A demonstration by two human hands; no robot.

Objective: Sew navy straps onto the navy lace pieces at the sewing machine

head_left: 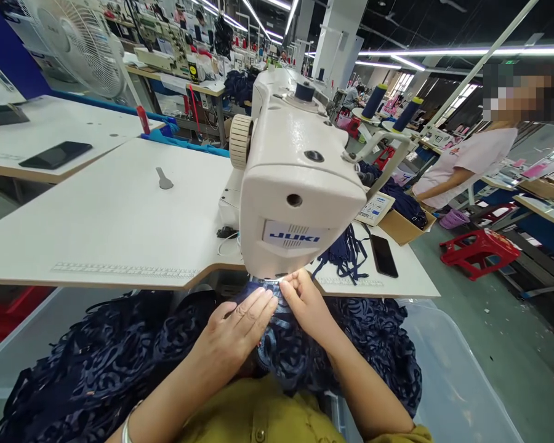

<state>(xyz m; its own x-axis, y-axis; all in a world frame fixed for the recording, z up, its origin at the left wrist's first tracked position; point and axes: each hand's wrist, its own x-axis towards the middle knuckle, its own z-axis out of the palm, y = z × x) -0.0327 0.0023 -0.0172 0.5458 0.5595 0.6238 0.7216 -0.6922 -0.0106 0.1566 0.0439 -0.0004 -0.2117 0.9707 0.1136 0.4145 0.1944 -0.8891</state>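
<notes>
Navy lace-like fabric (286, 354) runs from my lap up to the front of a white sewing machine (300, 184). My left hand (237, 332) lies on this fabric with its fingers stretched out flat. On the other side, my right hand (307, 304) pinches the fabric's edge between thumb and fingers, close under the machine head. The machine head hides the needle and presser foot. A bundle of narrow navy straps (344, 253) rests on the tabletop to the right of the machine.
A clear plastic bin (457, 369) beneath the table edge holds heaps of navy fabric (120, 344). On the white table (96, 215) lie a small metal piece (165, 181) and a phone (384, 256). A person (466, 160) stands beyond a cardboard box (404, 227); a red stool (480, 252) stands right.
</notes>
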